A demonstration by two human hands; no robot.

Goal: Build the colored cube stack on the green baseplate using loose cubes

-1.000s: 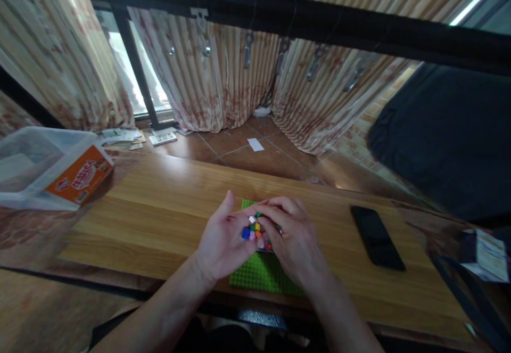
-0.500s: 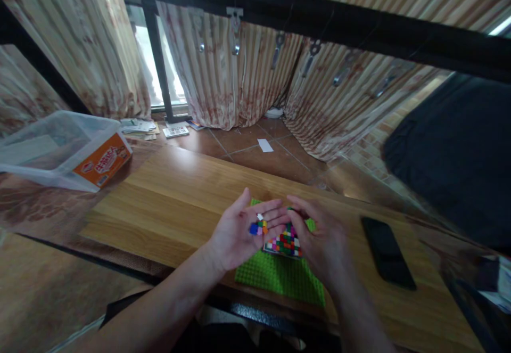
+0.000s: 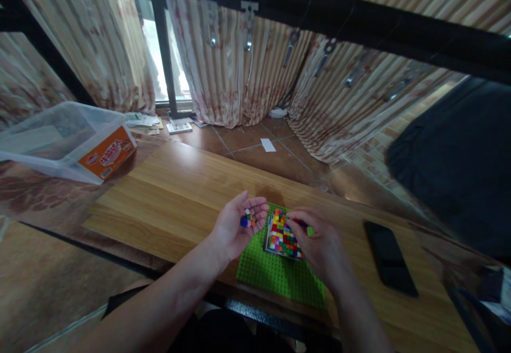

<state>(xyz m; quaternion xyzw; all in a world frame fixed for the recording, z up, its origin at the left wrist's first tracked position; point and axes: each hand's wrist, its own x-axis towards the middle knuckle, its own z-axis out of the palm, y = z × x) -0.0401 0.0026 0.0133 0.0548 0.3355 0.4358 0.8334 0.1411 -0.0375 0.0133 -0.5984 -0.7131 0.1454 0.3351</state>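
My left hand (image 3: 235, 228) is palm up beside the brick build, its fingers slightly curled. Several small toy bricks (image 3: 247, 219) in blue, white, orange and other colours lie in its palm. My right hand (image 3: 315, 236) is at the build's right side, thumb and forefinger pinched on a small green toy brick at the top surface. The build (image 3: 281, 238) is a low block of many-coloured toy bricks, and the right fingers cover its upper right part. It sits on a green studded baseplate (image 3: 275, 276).
A wooden table (image 3: 159, 204) bears the baseplate and a black phone (image 3: 390, 257) at the right. A clear plastic bin (image 3: 67, 145) with an orange label stands at the left. A dark bar (image 3: 311, 15) with hanging metal hooks crosses above, in front of striped curtains (image 3: 223, 76).
My left hand has drawn left and down with its bricks, uncovering more of the build. My right hand's pinched fingertips have lowered onto the build's top. The view has shifted slightly.
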